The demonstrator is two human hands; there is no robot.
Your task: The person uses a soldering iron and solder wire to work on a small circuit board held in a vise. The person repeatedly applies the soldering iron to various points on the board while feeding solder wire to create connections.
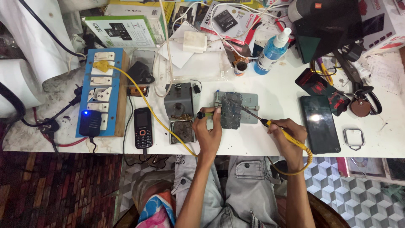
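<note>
A dark circuit board (231,110) sits clamped in a grey metal holder (249,102) on the white workbench. My right hand (289,134) grips a yellow-handled soldering iron (270,124), whose tip reaches up-left onto the board. My left hand (208,131) rests at the board's left side and holds a small tool with a yellow-and-black handle (205,115), pointed toward the holder.
A grey soldering-iron stand with a sponge tray (179,114) stands left of the board. Farther left lie a black keypad phone (143,127) and a blue switchboard (99,90). A dark smartphone (319,123), a blue spray bottle (272,51), boxes and cables crowd the rest of the bench.
</note>
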